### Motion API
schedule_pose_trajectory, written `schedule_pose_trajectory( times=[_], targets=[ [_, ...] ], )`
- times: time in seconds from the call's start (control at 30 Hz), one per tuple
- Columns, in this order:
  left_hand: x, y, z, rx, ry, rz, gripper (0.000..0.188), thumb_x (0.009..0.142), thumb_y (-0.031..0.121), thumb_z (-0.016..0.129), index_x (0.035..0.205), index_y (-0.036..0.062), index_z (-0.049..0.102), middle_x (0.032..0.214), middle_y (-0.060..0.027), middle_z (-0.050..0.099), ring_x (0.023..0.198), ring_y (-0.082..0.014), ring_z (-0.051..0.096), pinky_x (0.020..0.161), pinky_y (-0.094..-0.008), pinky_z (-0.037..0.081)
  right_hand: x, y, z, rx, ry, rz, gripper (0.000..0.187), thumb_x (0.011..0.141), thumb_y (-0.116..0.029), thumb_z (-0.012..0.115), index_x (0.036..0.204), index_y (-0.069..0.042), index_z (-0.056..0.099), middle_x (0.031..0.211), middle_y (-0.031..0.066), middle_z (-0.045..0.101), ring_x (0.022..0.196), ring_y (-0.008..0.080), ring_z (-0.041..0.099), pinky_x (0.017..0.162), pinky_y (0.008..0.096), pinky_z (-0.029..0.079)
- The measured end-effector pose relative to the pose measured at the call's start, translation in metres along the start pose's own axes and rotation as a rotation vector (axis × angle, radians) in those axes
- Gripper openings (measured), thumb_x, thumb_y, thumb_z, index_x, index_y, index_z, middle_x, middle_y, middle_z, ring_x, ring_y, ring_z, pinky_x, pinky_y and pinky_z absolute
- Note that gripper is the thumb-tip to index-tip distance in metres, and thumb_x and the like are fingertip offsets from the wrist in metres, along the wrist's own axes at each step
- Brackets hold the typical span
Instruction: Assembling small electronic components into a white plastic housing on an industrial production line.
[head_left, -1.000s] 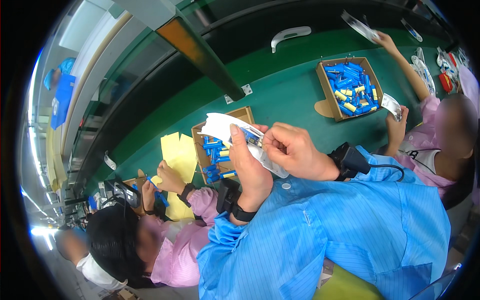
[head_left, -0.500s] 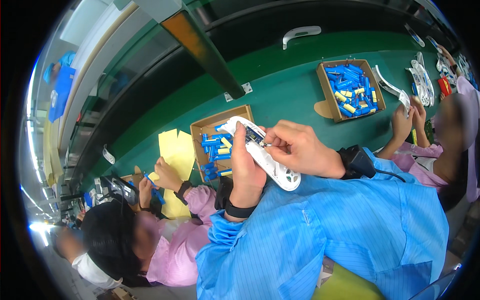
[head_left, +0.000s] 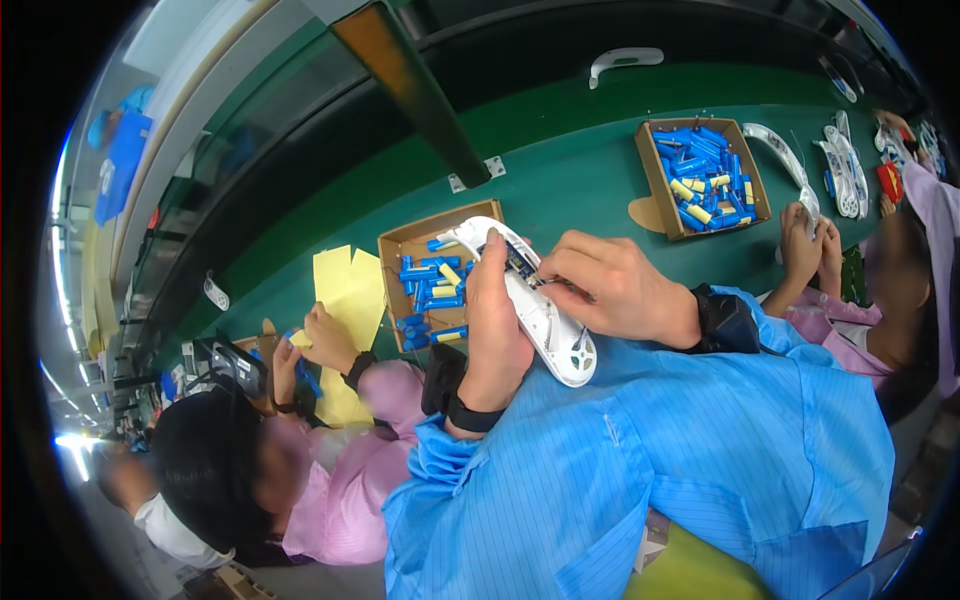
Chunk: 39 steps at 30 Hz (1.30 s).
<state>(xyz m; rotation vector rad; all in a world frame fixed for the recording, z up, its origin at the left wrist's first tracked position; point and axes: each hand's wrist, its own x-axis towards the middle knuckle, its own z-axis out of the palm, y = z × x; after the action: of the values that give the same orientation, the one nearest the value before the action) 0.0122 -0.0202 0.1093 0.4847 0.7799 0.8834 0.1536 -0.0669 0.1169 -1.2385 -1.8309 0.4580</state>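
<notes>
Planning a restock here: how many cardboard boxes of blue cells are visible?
2 clearly: one box beyond the left hand, one carton farther right. Another may be partly hidden far left.

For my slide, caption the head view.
Left hand holds a white casing, right hand at its circuit board.

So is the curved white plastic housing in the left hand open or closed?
Open: the curved white plastic housing in the left hand shows its inner side, with a dark blue circuit board exposed.

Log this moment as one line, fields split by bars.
Left hand: holding shell | Right hand: at circuit board | Nearby: box of blue cylinders
</notes>
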Motion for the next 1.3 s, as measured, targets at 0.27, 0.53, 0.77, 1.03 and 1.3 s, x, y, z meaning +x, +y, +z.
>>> schedule_pose_trajectory(
  times=[0.27, 0.53, 0.77, 1.03, 1.3],
  targets=[
    [-0.001, -0.003, 0.002, 0.001, 0.027, 0.025, 0.03, 0.097, 0.034, 0.046, 0.091, 0.0062, 0.053, 0.08, -0.0043, 0.057, 0.071, -0.011, 0.055, 0.063, -0.026, 0.045, -0.002, -0.002, 0.007, -0.117, 0.043, -0.073, 0.011, 0.075, -0.005, 0.066, 0.081, -0.001, 0.057, 0.074, 0.0089, 0.054, 0.063, 0.0258, 0.059, 0.054, 0.0355, 0.048],
    [-0.004, -0.01, 0.003, 0.128, 0.116, 0.178, 0.026, 0.098, 0.03, 0.045, 0.095, 0.0054, 0.052, 0.084, -0.0046, 0.055, 0.075, -0.0104, 0.054, 0.064, -0.0253, 0.044, -0.005, -0.001, 0.019, -0.074, 0.176, -0.108, 0.014, 0.07, 0.004, 0.065, 0.081, 0.0, 0.057, 0.074, 0.011, 0.057, 0.06, 0.0249, 0.058, 0.051, 0.0324, 0.047],
    [0.0, -0.011, -0.004, 0.297, 0.083, 0.287, 0.027, 0.099, 0.029, 0.043, 0.098, 0.0037, 0.052, 0.086, -0.0038, 0.054, 0.078, -0.0095, 0.051, 0.066, -0.025, 0.042, -0.001, -0.001, 0.025, -0.047, 0.247, -0.123, 0.013, 0.07, 0.006, 0.064, 0.079, 0.0, 0.057, 0.071, 0.0104, 0.056, 0.057, 0.0249, 0.057, 0.049, 0.0326, 0.046],
    [0.025, 0.006, 0.005, -0.116, -0.032, 0.277, 0.034, 0.099, 0.036, 0.039, 0.107, 0.0054, 0.052, 0.091, -0.007, 0.06, 0.082, -0.0194, 0.059, 0.073, -0.0363, 0.05, 0.006, 0.019, 0.008, 0.327, 0.175, 0.192, 0.072, 0.074, -0.019, 0.075, 0.132, 0.001, 0.038, 0.118, 0.0179, 0.053, 0.109, 0.0287, 0.054, 0.092, 0.0345, 0.044],
    [0.057, -0.01, 0.008, 0.279, -0.177, 0.276, 0.044, 0.095, 0.026, 0.052, 0.13, 0.0019, 0.042, 0.127, -0.0111, 0.05, 0.12, -0.0217, 0.045, 0.101, -0.0365, 0.034, 0.001, 0.08, 0.007, 0.668, 0.095, 0.635, 0.067, 0.076, -0.022, 0.076, 0.13, 0.001, 0.044, 0.113, 0.0092, 0.058, 0.102, 0.016, 0.055, 0.087, 0.0308, 0.047]
  ],
)
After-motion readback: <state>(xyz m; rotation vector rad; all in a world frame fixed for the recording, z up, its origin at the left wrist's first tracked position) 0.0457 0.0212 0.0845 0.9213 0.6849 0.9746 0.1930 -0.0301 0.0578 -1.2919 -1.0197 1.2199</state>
